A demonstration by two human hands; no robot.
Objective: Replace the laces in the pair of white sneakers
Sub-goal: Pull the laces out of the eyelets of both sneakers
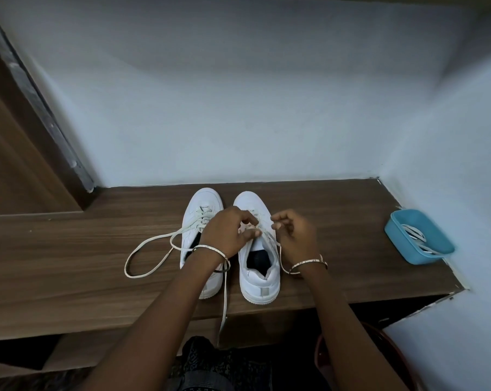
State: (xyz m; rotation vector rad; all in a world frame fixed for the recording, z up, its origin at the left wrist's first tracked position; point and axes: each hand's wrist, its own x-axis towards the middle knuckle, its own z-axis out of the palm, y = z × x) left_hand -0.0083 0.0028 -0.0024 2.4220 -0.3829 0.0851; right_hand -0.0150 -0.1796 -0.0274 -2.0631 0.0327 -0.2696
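2 white sneakers stand side by side on the wooden counter (97,263), toes toward the wall and heels toward the person. Both hands work over the right sneaker (260,283). The left hand (224,230) reaches across the left sneaker (205,198), its fingers (248,220) curled, with thumb and forefinger pinching the lace (270,240) at the upper eyelets, just ahead of the tongue. The right hand (295,235) sits just beside it on the shoe's outer side, fingers curled and the tips of thumb and forefinger closed together on what looks like the same lace. From there 1 strand runs down along the shoe's right side and disappears under the right wrist. The left sneaker's loose lace (151,249) is threaded only through the front eyelets: 1 end lies in a wide loop on the counter to the left, and the other trails between the 2 shoes and hangs over the counter's near edge. Each wrist carries a thin bangle (309,262). Well apart on the right, near the side wall, a blue tub (408,249) holds coiled white spare laces (416,237).
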